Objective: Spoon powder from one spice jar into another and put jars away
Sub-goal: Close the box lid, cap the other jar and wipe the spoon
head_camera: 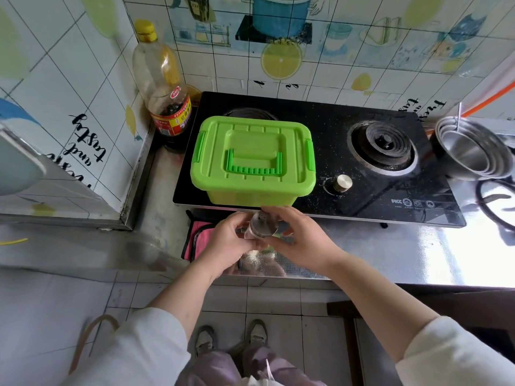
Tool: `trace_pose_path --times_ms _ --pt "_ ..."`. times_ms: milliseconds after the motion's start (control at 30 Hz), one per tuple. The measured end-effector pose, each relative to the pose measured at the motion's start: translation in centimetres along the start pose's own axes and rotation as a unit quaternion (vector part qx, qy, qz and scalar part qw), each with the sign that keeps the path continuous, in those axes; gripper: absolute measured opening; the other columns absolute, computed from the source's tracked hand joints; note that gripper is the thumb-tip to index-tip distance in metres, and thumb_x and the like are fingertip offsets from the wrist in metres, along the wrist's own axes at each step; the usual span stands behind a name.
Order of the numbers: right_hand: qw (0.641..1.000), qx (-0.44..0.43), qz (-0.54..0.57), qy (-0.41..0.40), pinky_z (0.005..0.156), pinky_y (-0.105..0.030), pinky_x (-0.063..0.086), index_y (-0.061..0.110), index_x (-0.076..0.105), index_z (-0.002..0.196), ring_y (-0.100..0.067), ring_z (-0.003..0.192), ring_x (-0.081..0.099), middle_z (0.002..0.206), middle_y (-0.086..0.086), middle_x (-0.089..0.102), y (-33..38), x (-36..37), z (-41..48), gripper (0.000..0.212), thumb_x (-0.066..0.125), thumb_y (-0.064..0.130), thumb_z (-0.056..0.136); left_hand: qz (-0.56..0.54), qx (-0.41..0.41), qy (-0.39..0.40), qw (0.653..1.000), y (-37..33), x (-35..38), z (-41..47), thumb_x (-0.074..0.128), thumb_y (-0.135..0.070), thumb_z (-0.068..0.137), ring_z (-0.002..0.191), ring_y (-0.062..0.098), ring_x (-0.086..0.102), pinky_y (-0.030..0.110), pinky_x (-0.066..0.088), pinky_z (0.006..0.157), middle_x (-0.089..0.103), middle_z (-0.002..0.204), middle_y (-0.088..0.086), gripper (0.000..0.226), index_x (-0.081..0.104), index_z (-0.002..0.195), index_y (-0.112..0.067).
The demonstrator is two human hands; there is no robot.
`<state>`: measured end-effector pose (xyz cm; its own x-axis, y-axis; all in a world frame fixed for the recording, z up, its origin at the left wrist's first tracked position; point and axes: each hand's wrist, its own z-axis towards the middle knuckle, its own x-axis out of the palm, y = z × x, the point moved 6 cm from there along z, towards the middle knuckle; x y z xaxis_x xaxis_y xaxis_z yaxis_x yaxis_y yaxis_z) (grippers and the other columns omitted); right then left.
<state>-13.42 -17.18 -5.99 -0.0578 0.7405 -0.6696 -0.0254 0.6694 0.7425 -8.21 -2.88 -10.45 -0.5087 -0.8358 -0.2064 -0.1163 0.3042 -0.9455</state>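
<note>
A small glass spice jar (260, 227) with a perforated metal cap is held above the counter's front edge, just in front of the stove. My left hand (227, 243) grips its lower body from the left. My right hand (296, 240) curls round the cap and upper part from the right. The jar's contents are hidden by my fingers. A closed green plastic box (253, 160) with a lid handle and side latches sits on the left burner of the black stove (362, 162), directly behind the jar. No second jar or spoon shows.
A pink cloth (196, 238) lies on the steel counter (390, 252) left of my hands. An oil bottle (156, 59) and a soy sauce bottle (171, 118) stand in the back left corner. Stacked steel bowls (471, 151) sit right of the stove.
</note>
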Motion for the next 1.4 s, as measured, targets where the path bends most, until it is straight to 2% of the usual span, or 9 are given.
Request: trace_pose_path --times_ms 100,200,400,533,667,867,1067,1200,1400 --pt "0.997 0.051 -0.018 -0.051 0.085 -0.024 0.05 0.021 0.051 0.124 -0.008 0.107 0.055 0.116 0.01 0.056 -0.5 -0.3 -0.1 0.068 0.079 0.049 0.069 -0.009 0.005 -0.011 1.0 -0.2 0.1 -0.1 0.087 -0.009 0.063 0.104 0.003 0.063 0.021 0.048 0.088 0.071 0.107 -0.014 0.058 0.065 0.1 -0.047" --pt "0.997 0.061 0.036 -0.03 0.092 -0.026 0.048 0.029 0.034 0.14 -0.006 0.118 0.051 0.135 0.01 0.046 -0.8 -0.2 -0.2 0.1 0.078 0.064 0.057 -0.021 0.001 -0.013 1.0 -0.4 0.3 -0.2 0.084 -0.009 0.067 0.101 0.0 0.063 0.018 0.046 0.085 0.071 0.104 -0.015 0.053 0.064 0.098 -0.047" --pt "0.999 0.012 0.033 -0.01 0.09 -0.027 0.05 0.025 0.047 0.136 -0.013 0.113 0.055 0.123 0.006 0.056 -0.6 0.0 -0.1 0.065 0.076 0.025 0.078 -0.031 -0.003 0.001 1.0 0.0 0.6 0.0 0.089 -0.011 0.062 0.106 0.007 0.064 0.029 0.048 0.095 0.072 0.107 -0.014 0.057 0.067 0.11 -0.035" --pt "0.997 0.05 0.023 -0.046 0.087 -0.026 0.05 0.023 0.051 0.123 -0.01 0.106 0.056 0.113 0.009 0.059 -1.4 -0.1 -0.2 0.063 0.083 0.032 0.07 -0.036 -0.001 -0.007 0.999 -0.1 0.5 -0.2 0.087 -0.006 0.063 0.103 0.005 0.065 0.024 0.049 0.09 0.072 0.105 -0.015 0.058 0.066 0.105 -0.041" --pt "0.997 0.025 0.069 -0.005 0.092 -0.023 0.05 0.029 0.034 0.143 -0.008 0.114 0.055 0.13 0.005 0.053 -1.2 0.2 -0.1 0.09 0.084 0.033 0.069 -0.032 -0.004 0.006 0.999 -0.5 0.6 -0.3 0.086 -0.005 0.064 0.099 0.001 0.065 0.017 0.047 0.083 0.073 0.101 -0.018 0.057 0.065 0.1 -0.044" --pt "0.999 0.007 0.042 -0.025 0.086 -0.028 0.051 0.023 0.055 0.13 -0.01 0.105 0.055 0.115 0.009 0.058 -0.5 -0.1 0.2 0.064 0.082 0.021 0.072 -0.034 -0.002 0.015 0.999 -0.6 0.7 -0.2 0.085 -0.002 0.065 0.098 0.003 0.066 0.017 0.05 0.085 0.073 0.101 -0.014 0.055 0.066 0.101 -0.04" --pt "0.993 0.069 0.002 -0.097 0.08 -0.023 0.049 0.021 0.057 0.11 -0.009 0.097 0.054 0.104 0.01 0.057 -1.0 -0.3 -0.1 0.066 0.085 0.049 0.058 -0.03 0.021 0.02 0.999 -1.0 1.2 -0.2 0.084 0.0 0.065 0.1 0.004 0.065 0.017 0.051 0.084 0.071 0.108 -0.01 0.06 0.065 0.104 -0.041" --pt "0.996 0.067 0.024 -0.051 0.096 -0.027 0.045 0.023 0.04 0.135 -0.008 0.119 0.046 0.129 0.008 0.049 -1.1 -0.1 -0.4 0.098 0.077 0.067 0.055 -0.043 0.0 0.053 0.998 -1.2 1.3 -0.1 0.082 -0.002 0.069 0.095 -0.002 0.066 0.01 0.048 0.077 0.072 0.102 -0.014 0.053 0.065 0.103 -0.038" --pt "0.998 -0.05 0.011 -0.023 0.088 -0.01 0.039 0.022 0.059 0.125 -0.006 0.108 0.049 0.119 0.007 0.055 0.4 -0.9 0.0 0.05 0.075 0.022 0.078 -0.049 -0.024 0.045 0.998 -0.5 1.1 0.4 0.087 -0.005 0.062 0.102 0.008 0.065 0.026 0.049 0.092 0.073 0.101 -0.015 0.057 0.065 0.1 -0.041"
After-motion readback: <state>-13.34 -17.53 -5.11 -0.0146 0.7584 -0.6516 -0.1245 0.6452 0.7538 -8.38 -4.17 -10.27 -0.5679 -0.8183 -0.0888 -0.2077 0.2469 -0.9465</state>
